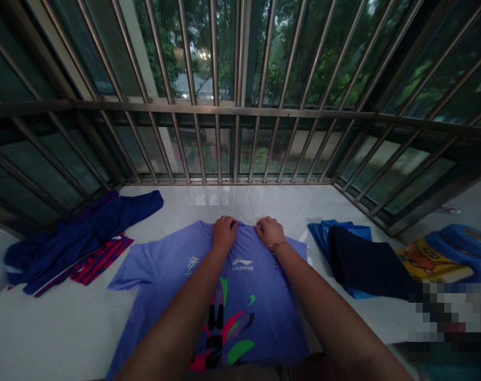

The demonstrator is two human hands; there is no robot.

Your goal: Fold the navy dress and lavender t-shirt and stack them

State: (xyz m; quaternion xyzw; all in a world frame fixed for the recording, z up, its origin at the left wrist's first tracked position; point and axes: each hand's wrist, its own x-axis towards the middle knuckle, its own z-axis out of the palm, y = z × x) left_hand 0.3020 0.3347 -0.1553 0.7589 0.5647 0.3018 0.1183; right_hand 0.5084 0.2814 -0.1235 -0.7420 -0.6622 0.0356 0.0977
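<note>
A light purple-blue T-shirt point(172, 264) lies spread front side up on the white tiled ledge point(37, 328), its collar toward the window. White logos and a bright green, pink and black print mark its front. At the collar's left side, my left hand point(225, 233) has its fingers curled closed on the fabric. My right hand point(271, 233), with a thin bracelet at the wrist, grips the collar's right side with bent fingers. Both forearms cross over the shirt and cover part of its print. The right sleeve is partly hidden behind my right arm.
Dark blue garments point(93, 233) and a red-and-navy striped one point(103, 259) lie in a heap at left. Folded dark navy cloth point(367, 262) rests over blue cloth point(321, 238) at right, near a yellow-and-blue container point(434, 254). Metal window bars point(240, 111) enclose the far side.
</note>
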